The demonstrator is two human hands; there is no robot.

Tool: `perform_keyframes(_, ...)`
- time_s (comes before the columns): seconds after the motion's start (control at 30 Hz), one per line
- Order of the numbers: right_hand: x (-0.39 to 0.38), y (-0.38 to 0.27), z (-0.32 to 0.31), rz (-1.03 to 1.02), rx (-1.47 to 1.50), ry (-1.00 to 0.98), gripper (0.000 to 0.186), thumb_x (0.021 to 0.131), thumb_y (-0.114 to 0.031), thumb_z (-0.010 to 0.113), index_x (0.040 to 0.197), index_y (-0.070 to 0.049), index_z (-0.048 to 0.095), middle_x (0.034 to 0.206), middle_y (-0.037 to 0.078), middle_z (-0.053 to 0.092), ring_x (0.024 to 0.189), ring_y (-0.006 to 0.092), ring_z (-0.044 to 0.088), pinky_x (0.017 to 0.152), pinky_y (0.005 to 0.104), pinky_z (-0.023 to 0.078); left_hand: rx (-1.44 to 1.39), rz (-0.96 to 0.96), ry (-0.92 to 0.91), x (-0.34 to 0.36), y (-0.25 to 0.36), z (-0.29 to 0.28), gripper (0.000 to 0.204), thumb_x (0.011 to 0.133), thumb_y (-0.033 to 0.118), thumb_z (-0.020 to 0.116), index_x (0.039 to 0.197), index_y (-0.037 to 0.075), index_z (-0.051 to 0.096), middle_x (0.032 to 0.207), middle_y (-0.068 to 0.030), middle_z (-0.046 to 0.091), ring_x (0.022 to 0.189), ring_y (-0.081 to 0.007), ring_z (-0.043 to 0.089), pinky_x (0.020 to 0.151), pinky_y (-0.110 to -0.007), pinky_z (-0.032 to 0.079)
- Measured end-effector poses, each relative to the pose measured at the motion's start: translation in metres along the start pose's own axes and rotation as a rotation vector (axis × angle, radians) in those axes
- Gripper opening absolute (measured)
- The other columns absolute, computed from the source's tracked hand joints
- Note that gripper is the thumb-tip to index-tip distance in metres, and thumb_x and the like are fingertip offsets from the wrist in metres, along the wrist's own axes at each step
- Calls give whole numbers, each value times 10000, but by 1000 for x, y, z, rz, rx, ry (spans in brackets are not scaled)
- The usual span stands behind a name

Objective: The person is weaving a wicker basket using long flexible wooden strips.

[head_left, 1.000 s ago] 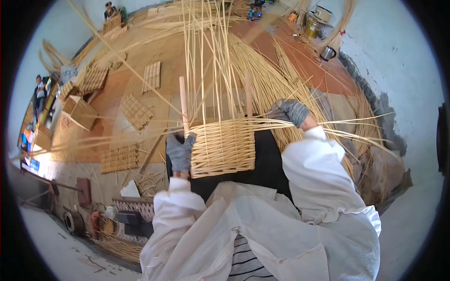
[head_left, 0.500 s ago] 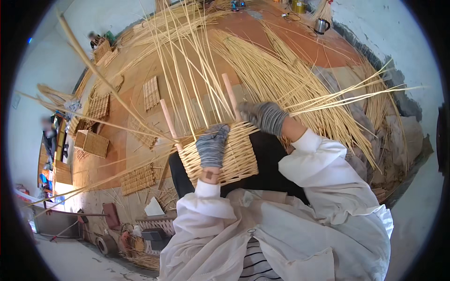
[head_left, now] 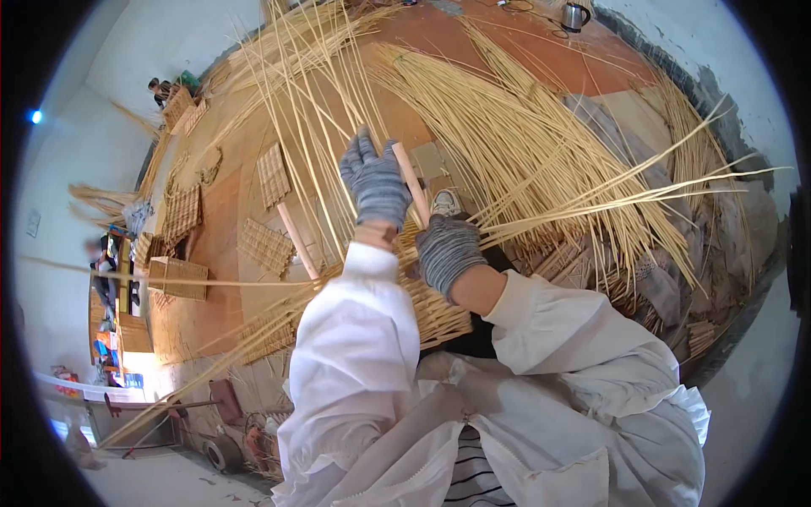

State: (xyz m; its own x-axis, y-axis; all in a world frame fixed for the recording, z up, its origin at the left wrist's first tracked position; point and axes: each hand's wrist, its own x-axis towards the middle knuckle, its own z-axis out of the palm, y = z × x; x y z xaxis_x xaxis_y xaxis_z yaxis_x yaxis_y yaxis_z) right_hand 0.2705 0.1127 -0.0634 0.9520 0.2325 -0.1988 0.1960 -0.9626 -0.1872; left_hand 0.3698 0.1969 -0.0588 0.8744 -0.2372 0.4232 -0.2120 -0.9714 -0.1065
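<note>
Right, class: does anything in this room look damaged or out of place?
Yes: the right-hand wall looks damaged. A ragged dark-grey band runs along its foot, breaking up the pale finish.

Two gloved hands point(head_left: 377, 188) point(head_left: 451, 255) — two pinkish rods point(head_left: 297, 241) point(head_left: 411, 185) — one shoe point(head_left: 446, 202), one kettle point(head_left: 574, 17), two co-workers point(head_left: 159, 90) point(head_left: 103, 260).

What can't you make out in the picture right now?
Head view:
Woven panel: left part, hidden by left sleeve.
Right hand: its grip, hidden by its own back.
Upright canes: some tops, cut off by upper edge.
Far-left person: details, blurred and too small.
</note>
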Motion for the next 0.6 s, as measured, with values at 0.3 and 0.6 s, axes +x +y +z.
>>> perform_keyframes(0.3,-16,50,7,-215,185,645,242,827,-240,521,954,-50,600,905,165,594,828,320,608,707,427,483,-282,76,219,-138,10,-32,525,699,295,701,1143,76,523,1060,-178,512,1013,-328,489,936,-454,318)
perform_keyframes(0.6,-13,72,34,-189,205,499,210,775,-92,571,970,-98,648,787,142,635,696,307,604,647,363,493,-375,19,188,-142,12,-18,465,617,428,729,939,114,610,828,-80,559,912,-310,487,859,-480,315)
